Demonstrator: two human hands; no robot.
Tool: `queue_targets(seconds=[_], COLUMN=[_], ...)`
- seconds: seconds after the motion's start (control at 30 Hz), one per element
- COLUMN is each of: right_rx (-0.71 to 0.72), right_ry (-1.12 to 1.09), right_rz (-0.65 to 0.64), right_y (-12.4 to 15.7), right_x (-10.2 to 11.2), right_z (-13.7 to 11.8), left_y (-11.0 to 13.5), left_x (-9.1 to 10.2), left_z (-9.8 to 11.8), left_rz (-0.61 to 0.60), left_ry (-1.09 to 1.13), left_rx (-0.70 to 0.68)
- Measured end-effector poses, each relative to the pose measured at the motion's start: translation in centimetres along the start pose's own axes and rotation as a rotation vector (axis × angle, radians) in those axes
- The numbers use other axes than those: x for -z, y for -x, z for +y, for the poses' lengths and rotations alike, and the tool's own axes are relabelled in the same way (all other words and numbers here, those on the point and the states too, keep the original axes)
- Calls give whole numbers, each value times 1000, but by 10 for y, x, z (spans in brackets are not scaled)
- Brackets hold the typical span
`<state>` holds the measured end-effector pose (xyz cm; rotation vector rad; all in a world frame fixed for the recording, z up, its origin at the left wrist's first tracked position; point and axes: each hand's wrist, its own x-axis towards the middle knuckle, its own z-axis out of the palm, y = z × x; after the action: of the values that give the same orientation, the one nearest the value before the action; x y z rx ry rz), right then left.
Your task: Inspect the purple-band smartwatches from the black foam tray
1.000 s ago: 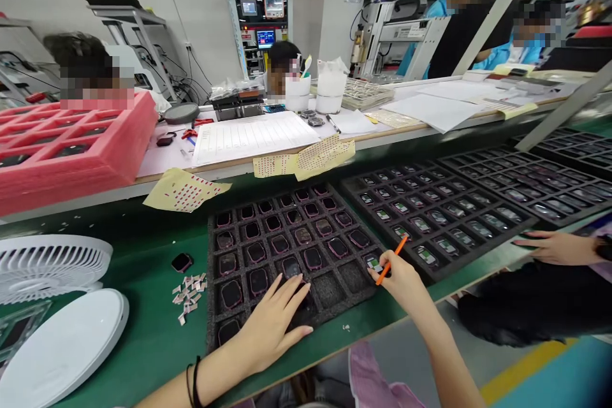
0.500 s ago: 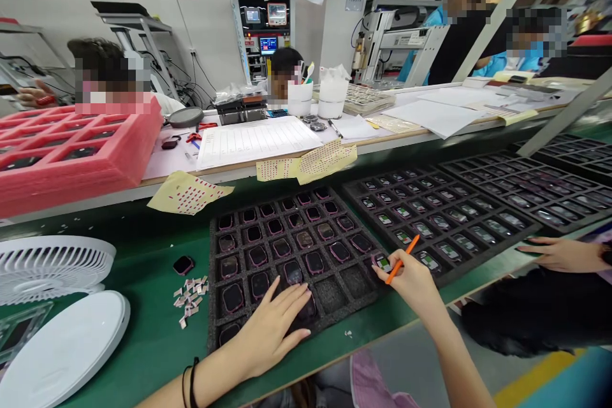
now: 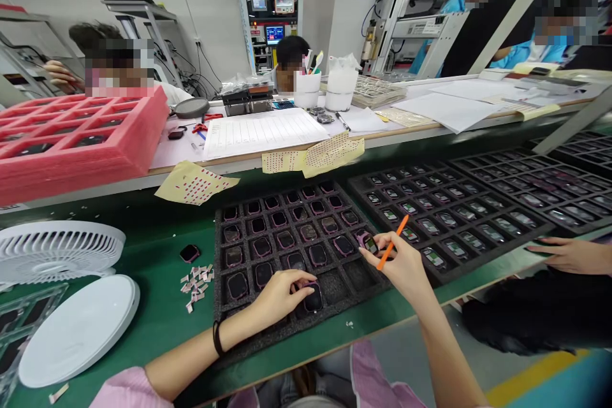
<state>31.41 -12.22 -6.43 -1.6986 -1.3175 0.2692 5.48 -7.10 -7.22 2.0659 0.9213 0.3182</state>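
I find the left hand (image 3: 280, 296) partly closed, its thumb and fingertips meeting at the edge of a dark-faced watch (image 3: 313, 299) at the near side of the black foam tray (image 3: 359, 274); whether that piece is lifted clear, I cannot tell. The right hand (image 3: 405, 264) is curled in a pinch, with a purple-framed watch body (image 3: 368, 241) at its fingertips, tilted above the tray's right edge, and an orange pen-like tool (image 3: 394, 238) slanting up through the same grip. Left of the left hand I note a single loose watch (image 3: 190, 253) on the green counter (image 3: 160, 312), with a heap of small pale pieces (image 3: 197, 284) just nearer. Right of the right hand lies a second foam tray (image 3: 478, 259) of similar parts, and another person's hand (image 3: 576, 255) rests beyond its near edge.
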Motion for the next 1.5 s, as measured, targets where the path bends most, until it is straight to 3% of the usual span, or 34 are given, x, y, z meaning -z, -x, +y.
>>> queue_targets(seconds=[0.2, 0.3, 0.4, 0.53, 0.63, 0.77, 1.0, 1.13, 1.27, 1.4, 1.5], right_rx=[15, 29, 66, 136, 232, 325, 348, 396, 481, 528, 521], right_ry=[-88, -180, -308, -403, -333, -209, -167, -132, -129, -206, -347], right_rz=[-45, -90, -127, -146, -127, -81, -176, -168, -132, 13, 110], right_y=[-1, -1, -1, 0, 0, -1, -2, -17, -38, -50, -50], right_x=[-10, -17, -29, -45, -55, -65, -72, -57, -29, -5, 2], right_z=[-18, -32, -52, -76, -85, -89, -91, -93, -115, -143, -150], left_y=[12, 12, 1, -18, -24, -22, -24, -27, -24, -21, -19], left_x=[2, 9, 12, 11, 17, 29, 32, 43, 60, 69, 72], left_z=[-5, -1, 10, 22, 28, 35, 27, 16, 17, 17, 14], left_rz=[8, 80, 77, -94, -1, 210, 253, 307, 352, 353, 362], left_ry=[-127, -90, 330, 1107, 1350, 1251, 990, 957, 894, 903, 865], left_rx=[-92, -134, -43, 192, 239, 185, 165, 149, 133, 114, 93])
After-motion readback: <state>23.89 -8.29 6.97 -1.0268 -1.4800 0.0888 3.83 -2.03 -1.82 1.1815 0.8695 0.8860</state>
